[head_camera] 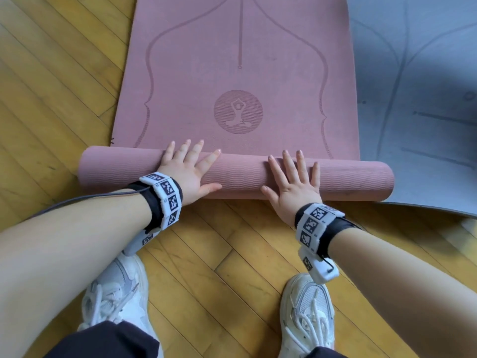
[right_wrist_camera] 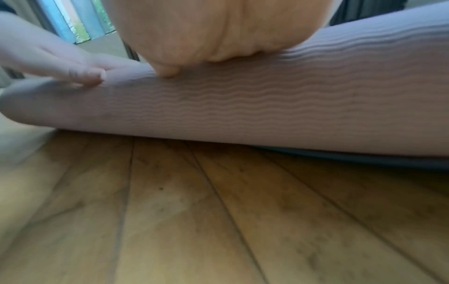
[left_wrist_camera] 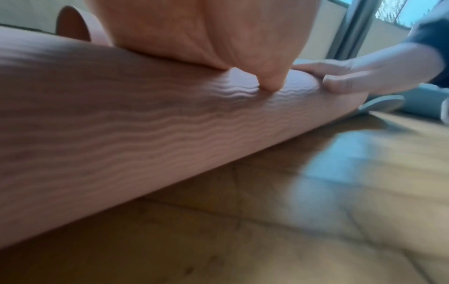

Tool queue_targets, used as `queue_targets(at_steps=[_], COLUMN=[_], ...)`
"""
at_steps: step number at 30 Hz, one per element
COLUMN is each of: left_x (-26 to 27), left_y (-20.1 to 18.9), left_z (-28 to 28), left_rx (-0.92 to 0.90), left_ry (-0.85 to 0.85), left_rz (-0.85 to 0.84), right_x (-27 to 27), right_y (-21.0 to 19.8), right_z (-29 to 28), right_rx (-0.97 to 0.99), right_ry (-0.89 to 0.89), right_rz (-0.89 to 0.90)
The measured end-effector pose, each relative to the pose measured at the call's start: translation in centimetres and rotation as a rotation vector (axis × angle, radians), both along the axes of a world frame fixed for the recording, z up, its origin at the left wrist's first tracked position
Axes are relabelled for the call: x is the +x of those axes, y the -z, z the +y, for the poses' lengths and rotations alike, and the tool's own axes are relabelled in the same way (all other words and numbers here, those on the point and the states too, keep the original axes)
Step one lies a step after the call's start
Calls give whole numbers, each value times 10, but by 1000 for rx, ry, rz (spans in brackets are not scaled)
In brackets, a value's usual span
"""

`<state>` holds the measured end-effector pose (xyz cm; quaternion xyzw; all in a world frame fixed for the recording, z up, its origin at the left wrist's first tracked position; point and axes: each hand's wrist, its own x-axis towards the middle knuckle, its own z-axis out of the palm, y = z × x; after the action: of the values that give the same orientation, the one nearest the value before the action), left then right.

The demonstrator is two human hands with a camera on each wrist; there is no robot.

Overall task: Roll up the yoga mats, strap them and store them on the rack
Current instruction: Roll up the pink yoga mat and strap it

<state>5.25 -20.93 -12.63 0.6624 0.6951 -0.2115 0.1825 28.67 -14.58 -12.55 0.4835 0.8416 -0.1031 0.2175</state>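
Two hands press flat on the rolled part of the pink yoga mat (head_camera: 232,177): left hand (head_camera: 189,171) and right hand (head_camera: 293,184), fingers straight and spread apart. Its unrolled length lies ahead on the wooden floor (head_camera: 64,73). Beside it, a grey mat (head_camera: 418,99) lies flat, tucked under the roll's right end. White sneakers (head_camera: 307,313) stand near. Windows show in the wrist views.

Head view was bright, evenly daylit, sharp at centre; soft shadows lay under forearms on floor (head_camera: 211,254). Wide-angle bending showed at edges. Both wrist views were dimmer, strongly blurred, palms out of focus. Window (left_wrist_camera: 398,11) glowed behind; pale bluish glare streaked floorboards. Pink mat (right_wrist_camera: 267,107) ripples stayed legible.
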Motion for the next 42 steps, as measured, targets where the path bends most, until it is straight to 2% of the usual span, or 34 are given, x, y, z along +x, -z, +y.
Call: queue_targets(at_steps=[7,14,18,22,25,30,33,37,42], left_x=[2,2,-4,-11,-16,-19,-19,-9,4], left_y=[-4,5,6,1,-7,-20,-26,-14,-14], left_z=[4,4,19,32,42,48,38,18,4], left_rx=[13,-11,-2,48,32,18,-40,-193,-60], left_ry=[-44,33,30,66,61,72,95,84,95], left_rz=[17,160,176,150,82,30,-14,-82,-42], right_x=[-1,-7,-1,-1,-6,-6,4,10,3], right_y=[4,-1,-4,1,-1,-15,-27,-25,-23], right_z=[13,26,26,38,49,57,51,35,50], right_rx=[14,-5,9,57,82,148,97,-30,-132], right_ry=[-1,-5,-85,-138,-126,-224,-273,-302,-252], right_rz=[29,27,-28,-106,-81,-24,-29,-88,-82])
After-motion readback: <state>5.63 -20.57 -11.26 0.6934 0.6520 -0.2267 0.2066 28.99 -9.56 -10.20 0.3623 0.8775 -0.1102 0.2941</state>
